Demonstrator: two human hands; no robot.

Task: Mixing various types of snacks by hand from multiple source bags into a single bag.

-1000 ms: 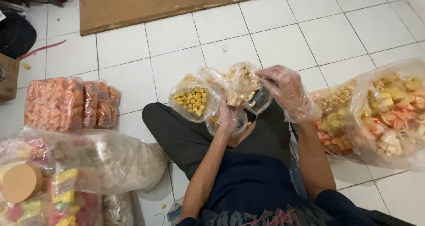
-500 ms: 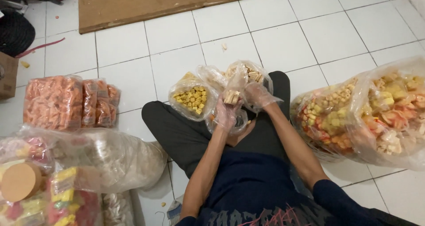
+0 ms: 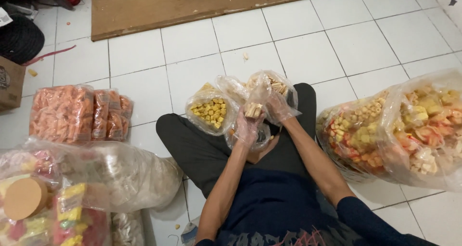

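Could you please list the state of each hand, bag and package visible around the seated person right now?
Left hand: gloved, holding the small bag's mouth.
Right hand: gloved, dropping pale snack pieces in.
Small bag: open, on the lap.
Yellow cube snack bag: open, partly full.
Large mixed snack bags: open, full.
Orange cracker packs: sealed, stacked on the floor.
Cardboard box: cannot tell.

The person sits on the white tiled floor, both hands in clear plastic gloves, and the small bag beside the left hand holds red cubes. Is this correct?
Not quite. In the head view the small bag beside the left hand holds yellow cubes, not red. The rest stands: the floor is white tile, and the right hand is gloved too.
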